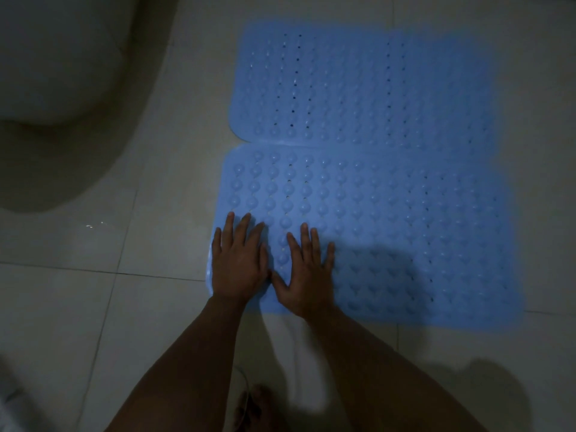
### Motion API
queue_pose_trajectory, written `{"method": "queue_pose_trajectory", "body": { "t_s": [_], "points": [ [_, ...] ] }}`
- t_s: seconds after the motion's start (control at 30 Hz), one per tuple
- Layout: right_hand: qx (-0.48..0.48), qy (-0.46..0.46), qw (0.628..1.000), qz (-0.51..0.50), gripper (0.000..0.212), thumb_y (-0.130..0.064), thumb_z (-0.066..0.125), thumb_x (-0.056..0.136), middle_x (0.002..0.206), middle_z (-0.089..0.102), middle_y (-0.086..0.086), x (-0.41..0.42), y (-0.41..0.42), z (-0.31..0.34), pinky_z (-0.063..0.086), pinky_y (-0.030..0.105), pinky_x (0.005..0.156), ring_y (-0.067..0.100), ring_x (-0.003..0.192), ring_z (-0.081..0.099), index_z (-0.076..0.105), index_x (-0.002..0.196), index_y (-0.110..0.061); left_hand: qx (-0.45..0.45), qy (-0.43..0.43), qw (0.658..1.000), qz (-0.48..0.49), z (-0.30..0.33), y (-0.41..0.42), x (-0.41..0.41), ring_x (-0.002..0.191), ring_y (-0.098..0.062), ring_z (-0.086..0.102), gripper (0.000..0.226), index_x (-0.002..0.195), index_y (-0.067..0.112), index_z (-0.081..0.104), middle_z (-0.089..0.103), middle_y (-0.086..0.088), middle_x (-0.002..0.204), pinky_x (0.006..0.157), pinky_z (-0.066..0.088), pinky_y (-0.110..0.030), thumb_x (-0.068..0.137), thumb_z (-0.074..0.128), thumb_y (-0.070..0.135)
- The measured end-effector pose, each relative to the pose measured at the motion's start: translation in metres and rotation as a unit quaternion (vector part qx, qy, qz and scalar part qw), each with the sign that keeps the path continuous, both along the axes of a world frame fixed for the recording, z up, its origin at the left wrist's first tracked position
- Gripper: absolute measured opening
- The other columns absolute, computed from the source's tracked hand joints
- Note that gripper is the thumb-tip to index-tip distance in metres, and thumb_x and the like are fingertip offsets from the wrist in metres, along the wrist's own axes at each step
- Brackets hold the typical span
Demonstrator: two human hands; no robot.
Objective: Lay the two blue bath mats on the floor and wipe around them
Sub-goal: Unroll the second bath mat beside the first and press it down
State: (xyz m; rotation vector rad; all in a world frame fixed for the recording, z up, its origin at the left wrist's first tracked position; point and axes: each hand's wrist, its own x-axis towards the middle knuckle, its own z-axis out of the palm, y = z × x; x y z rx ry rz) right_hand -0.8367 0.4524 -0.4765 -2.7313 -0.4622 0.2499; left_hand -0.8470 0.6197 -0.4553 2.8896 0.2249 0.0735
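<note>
Foot: I see bare toes [254,400] at the bottom edge, dim and blurred.
Left hand [238,263]: my view shows it flat on the near mat's left edge, fingers straight and slightly spread.
Right hand [307,272]: flat just beside it, fingers straight, thumbs nearly touching.
Near mat [405,219]: blue, rubbery, rounded corners, rows of round bumps and small holes, lying on the floor.
Far mat [374,88]: same make, its edge meeting the near mat's.
Floor [78,307]: pale glossy tiles.
Toilet [56,57]: white, rounded, far left.
Writing: I can read none.

Pale tiled floor [93,291], two blue mats [389,219] [358,88] edge to edge, toilet base [78,120]
</note>
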Motion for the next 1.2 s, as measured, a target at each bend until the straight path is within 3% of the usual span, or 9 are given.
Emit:
{"method": "queue_pose_trajectory", "body": {
  "t_s": [0.07, 0.2, 0.27, 0.6, 0.77, 1.0, 1.2],
  "points": [
    [0.013, 0.032, 0.999, 0.009, 0.079, -0.061, 0.046, 0.092, 0.173, 0.009, 0.007, 0.005, -0.005, 0.005, 0.005, 0.061, 0.125, 0.025, 0.160, 0.004, 0.031, 0.160, -0.024, -0.001, -0.001, 1.000, 0.000, 0.005, -0.002, 0.002, 0.156, -0.035, 0.024, 0.050, 0.145, 0.016, 0.057, 0.046, -0.011, 0.159, 0.121, 0.027, -0.059, 0.104, 0.037, 0.037],
    [0.065, 0.035, 0.997, -0.011, 0.060, -0.049, 0.041, 0.090, 0.153, 0.053, 0.009, 0.034, -0.017, 0.031, 0.045, 0.058, 0.108, 0.031, 0.142, 0.049, 0.059, 0.140, -0.021, -0.015, 0.005, 1.000, -0.017, 0.016, -0.014, 0.006, 0.156, -0.037, 0.024, 0.052, 0.146, 0.016, 0.056, 0.045, -0.013, 0.159, 0.121, 0.028, -0.061, 0.103, 0.037, 0.039],
    [0.086, 0.007, 0.996, -0.019, 0.052, -0.041, 0.041, 0.090, 0.139, 0.063, 0.010, 0.052, -0.022, 0.043, 0.053, 0.055, 0.098, 0.034, 0.132, 0.057, 0.066, 0.129, -0.019, -0.009, 0.019, 0.999, -0.037, 0.018, -0.022, 0.006, 0.156, -0.038, 0.023, 0.055, 0.149, 0.016, 0.053, 0.042, -0.014, 0.161, 0.121, 0.026, -0.062, 0.102, 0.036, 0.041],
    [0.082, -0.035, 0.996, -0.011, 0.036, -0.030, 0.051, 0.091, 0.131, 0.064, 0.009, 0.068, -0.045, 0.038, 0.051, 0.053, 0.098, 0.034, 0.127, 0.057, 0.068, 0.121, -0.019, 0.026, 0.066, 0.994, -0.079, -0.021, -0.052, 0.002, 0.160, -0.036, -0.002, 0.074, 0.164, 0.020, 0.024, 0.008, -0.013, 0.173, 0.124, 0.004, -0.067, 0.104, 0.029, 0.064],
    [0.096, -0.048, 0.994, 0.016, 0.033, -0.029, 0.055, 0.093, 0.132, 0.063, 0.011, 0.074, -0.043, 0.025, 0.047, 0.053, 0.105, 0.035, 0.129, 0.056, 0.068, 0.122, -0.019, 0.040, 0.029, 0.996, -0.077, -0.032, -0.053, 0.000, 0.160, -0.036, 0.002, 0.075, 0.164, 0.019, 0.026, 0.010, -0.014, 0.172, 0.123, 0.009, -0.067, 0.104, 0.031, 0.064],
    [0.097, -0.090, 0.991, 0.029, 0.031, -0.027, 0.056, 0.092, 0.131, 0.063, 0.011, 0.085, -0.052, 0.026, 0.048, 0.053, 0.102, 0.036, 0.126, 0.058, 0.068, 0.119, -0.018, 0.023, 0.037, 0.996, -0.075, -0.035, -0.053, -0.003, 0.160, -0.035, 0.000, 0.081, 0.164, 0.022, 0.025, 0.009, -0.013, 0.173, 0.124, 0.008, -0.066, 0.100, 0.032, 0.072],
    [0.084, -0.104, 0.991, -0.003, 0.032, -0.028, 0.055, 0.093, 0.135, 0.061, 0.006, 0.078, -0.064, 0.049, 0.043, 0.048, 0.107, 0.031, 0.135, 0.052, 0.068, 0.121, -0.022, -0.046, 0.134, 0.987, -0.076, -0.020, -0.049, 0.005, 0.160, -0.028, -0.012, 0.084, 0.165, 0.030, 0.015, -0.003, -0.006, 0.174, 0.126, -0.005, -0.059, 0.097, 0.023, 0.077]
  ]
}}
